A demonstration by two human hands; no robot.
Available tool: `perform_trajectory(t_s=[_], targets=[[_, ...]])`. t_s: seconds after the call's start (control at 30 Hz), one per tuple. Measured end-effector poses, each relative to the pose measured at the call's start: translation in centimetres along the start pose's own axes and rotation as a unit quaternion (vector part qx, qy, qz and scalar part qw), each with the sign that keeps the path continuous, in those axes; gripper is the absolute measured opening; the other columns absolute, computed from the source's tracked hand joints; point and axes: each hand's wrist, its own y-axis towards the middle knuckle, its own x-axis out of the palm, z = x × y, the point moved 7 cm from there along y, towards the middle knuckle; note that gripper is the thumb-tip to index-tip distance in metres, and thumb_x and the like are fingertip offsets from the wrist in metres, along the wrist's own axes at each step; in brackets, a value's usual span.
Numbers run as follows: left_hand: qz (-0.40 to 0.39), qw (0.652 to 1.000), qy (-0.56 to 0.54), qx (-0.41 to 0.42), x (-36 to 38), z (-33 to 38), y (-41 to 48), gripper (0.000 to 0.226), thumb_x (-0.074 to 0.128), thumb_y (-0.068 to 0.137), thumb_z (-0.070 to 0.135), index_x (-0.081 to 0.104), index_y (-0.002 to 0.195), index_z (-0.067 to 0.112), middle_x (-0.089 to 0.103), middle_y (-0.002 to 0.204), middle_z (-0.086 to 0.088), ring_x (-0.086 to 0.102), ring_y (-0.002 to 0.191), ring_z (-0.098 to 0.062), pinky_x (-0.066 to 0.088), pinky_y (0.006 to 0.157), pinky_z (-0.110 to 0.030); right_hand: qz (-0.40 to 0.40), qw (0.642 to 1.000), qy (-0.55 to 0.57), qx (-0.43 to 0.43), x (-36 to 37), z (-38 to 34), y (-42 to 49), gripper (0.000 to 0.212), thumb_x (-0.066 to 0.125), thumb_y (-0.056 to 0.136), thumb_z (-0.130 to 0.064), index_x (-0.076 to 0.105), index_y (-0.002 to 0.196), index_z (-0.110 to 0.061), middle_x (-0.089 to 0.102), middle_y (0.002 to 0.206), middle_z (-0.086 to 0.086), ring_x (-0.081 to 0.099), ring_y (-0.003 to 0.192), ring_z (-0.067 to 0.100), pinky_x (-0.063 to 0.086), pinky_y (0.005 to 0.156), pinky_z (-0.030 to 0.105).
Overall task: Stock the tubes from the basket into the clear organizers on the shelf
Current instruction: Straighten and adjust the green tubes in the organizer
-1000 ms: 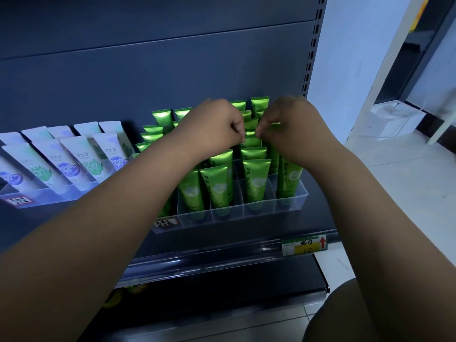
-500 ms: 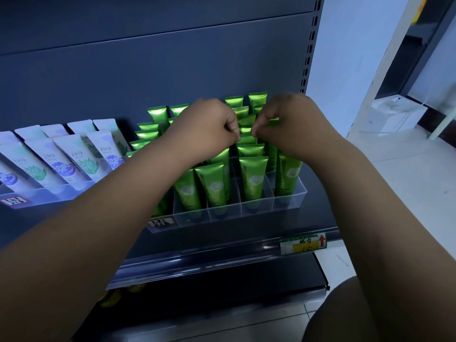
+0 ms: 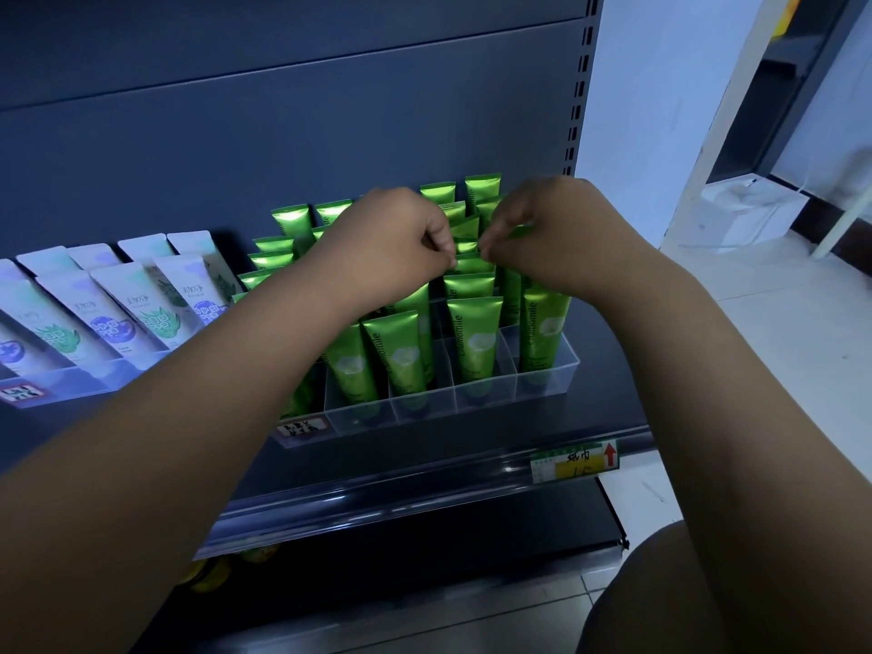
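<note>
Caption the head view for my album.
Left hand and right hand pinch a green tube in the clear organizer on the shelf, beside white tubes.

Green tubes (image 3: 473, 339) read "Chamomile"; shelf tag (image 3: 573, 460) w/ red arrow.

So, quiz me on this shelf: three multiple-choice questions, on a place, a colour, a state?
1. Where are the white tubes? A left of the green tubes; B right of them; C on the floor.
2. What colour is the arrow on the price label? A blue; B red; C black.
3. What are the left hand and right hand doing? A lying flat; B hanging down; C pinching a green tube.
A, they stand leftward; B, it shows red; C, curled fingertips meet on its top.
</note>
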Motion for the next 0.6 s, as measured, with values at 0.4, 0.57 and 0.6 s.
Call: perform_trajectory(t_s=[0.4,0.57,0.6], targets=[[0.004,1.0,-0.011,0.012,0.12,0.23,-0.02,0.007,0.075,0.086,0.021,0.08,0.086,0.025,0.074,0.082,0.012,0.068,0.083,-0.009,0.057,0.079,-0.032,0.007,0.997,-0.073,-0.02,0.42,0.01,0.34,0.013,0.069,0.085,-0.026,0.081,0.083,-0.024,0.073,0.092,-0.003,0.062,0.099,0.02,0.055,0.085,0.038],[0.02,1.0,0.01,0.014,-0.24,0.05,0.11,0.006,0.075,0.085,0.024,0.079,0.083,0.028,0.07,0.075,0.016,0.066,0.08,-0.01,0.056,0.076,-0.033,0.014,0.996,-0.073,-0.04,0.64,-0.13,0.5,0.012,0.071,0.086,-0.026,0.082,0.081,-0.026,0.073,0.085,-0.008,0.063,0.096,0.018,0.051,0.085,0.031],[0.025,1.0,0.012,0.01,-0.38,-0.08,0.12,0.006,0.075,0.085,0.025,0.079,0.082,0.028,0.068,0.074,0.017,0.065,0.078,-0.01,0.056,0.075,-0.033,0.021,0.997,-0.062,-0.042,0.59,-0.17,0.47,0.011,0.072,0.085,-0.026,0.081,0.08,-0.027,0.073,0.084,-0.009,0.063,0.096,0.016,0.051,0.083,0.03]])
